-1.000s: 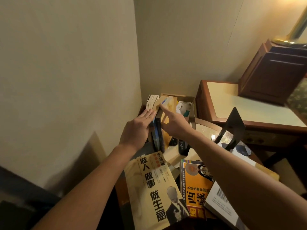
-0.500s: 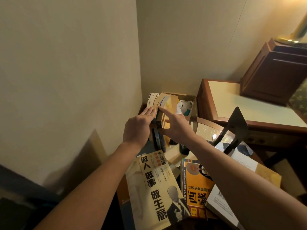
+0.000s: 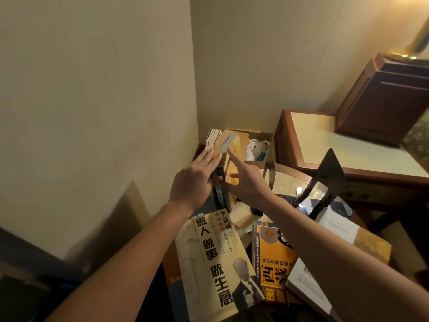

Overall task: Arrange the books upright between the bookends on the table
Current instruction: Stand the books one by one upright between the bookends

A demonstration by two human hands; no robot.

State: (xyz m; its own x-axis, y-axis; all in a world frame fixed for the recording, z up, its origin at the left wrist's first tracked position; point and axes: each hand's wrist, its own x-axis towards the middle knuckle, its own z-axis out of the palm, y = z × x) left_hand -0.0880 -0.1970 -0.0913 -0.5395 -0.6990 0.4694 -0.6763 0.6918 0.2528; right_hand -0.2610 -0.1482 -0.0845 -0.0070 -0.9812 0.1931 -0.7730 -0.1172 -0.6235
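Cream book (image 3: pixel 209 263) cover: 李嘉诚 at top, then 做人 做事 做生意 in large black characters. Orange book (image 3: pixel 270 259), just right of cream book: 西藏, upside down; smaller print unreadable.

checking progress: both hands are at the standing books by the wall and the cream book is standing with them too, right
Not quite: in the head view the cream book lies flat, not standing. The left hand and right hand are at the standing books by the wall.
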